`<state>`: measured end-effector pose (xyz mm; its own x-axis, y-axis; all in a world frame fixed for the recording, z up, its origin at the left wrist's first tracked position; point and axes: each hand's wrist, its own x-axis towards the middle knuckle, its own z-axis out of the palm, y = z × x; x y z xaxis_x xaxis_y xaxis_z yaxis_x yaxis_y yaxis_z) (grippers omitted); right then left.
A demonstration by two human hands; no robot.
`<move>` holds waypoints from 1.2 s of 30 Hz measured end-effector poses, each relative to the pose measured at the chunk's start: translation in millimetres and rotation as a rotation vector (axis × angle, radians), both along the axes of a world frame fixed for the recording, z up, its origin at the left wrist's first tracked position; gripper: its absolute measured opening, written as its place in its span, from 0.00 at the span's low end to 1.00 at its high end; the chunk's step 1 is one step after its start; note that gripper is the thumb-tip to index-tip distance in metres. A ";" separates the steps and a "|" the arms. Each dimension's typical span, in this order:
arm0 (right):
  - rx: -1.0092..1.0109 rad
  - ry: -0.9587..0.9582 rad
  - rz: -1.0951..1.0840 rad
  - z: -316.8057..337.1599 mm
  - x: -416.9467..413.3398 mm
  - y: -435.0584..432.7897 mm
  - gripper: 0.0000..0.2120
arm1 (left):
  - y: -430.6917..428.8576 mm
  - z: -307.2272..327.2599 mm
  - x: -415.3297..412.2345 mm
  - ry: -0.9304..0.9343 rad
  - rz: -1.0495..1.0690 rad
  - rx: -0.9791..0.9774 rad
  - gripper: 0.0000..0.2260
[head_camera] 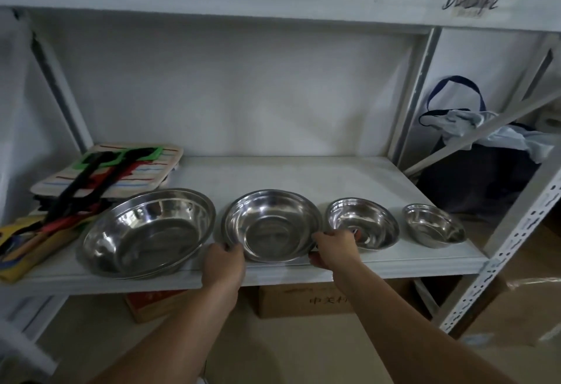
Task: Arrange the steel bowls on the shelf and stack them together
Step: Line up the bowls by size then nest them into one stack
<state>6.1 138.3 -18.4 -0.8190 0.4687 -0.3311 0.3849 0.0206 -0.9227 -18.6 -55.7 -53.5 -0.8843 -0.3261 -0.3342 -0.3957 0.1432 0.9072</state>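
Several steel bowls stand in a row on the white shelf (303,177), shrinking in size from left to right. The largest bowl (148,231) is at the left. Beside it is the second bowl (271,225), which both hands hold by the rim: my left hand (223,263) at its front-left edge, my right hand (332,248) at its front-right edge. A smaller bowl (362,222) sits just right of my right hand. The smallest bowl (434,225) is at the far right.
Striped cloth mats with black, red and green tools (100,171) lie at the shelf's left. A dark bag with cloth (482,153) sits behind the right upright. Cardboard boxes (303,298) stand under the shelf. A perforated post (501,262) marks the front right corner.
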 end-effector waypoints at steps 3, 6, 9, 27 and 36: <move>0.029 0.010 -0.005 -1.3 -0.7 -1.4 0.06 | 3.4 13.1 4.0 0.026 -0.020 0.043 0.11; 0.070 0.020 -0.027 2.0 1.7 -0.9 0.06 | 7.8 17.1 1.7 0.049 -0.031 0.042 0.13; 0.095 0.067 -0.080 18.7 4.1 10.1 0.05 | 22.0 40.2 -1.7 0.098 -0.075 0.060 0.11; 0.435 0.058 0.368 38.5 -47.7 -164.0 0.09 | -178.2 75.1 -7.8 0.060 0.037 -0.587 0.17; 0.857 0.025 0.411 28.3 -52.9 -175.8 0.07 | -175.7 44.9 -8.3 0.065 -0.051 -0.708 0.17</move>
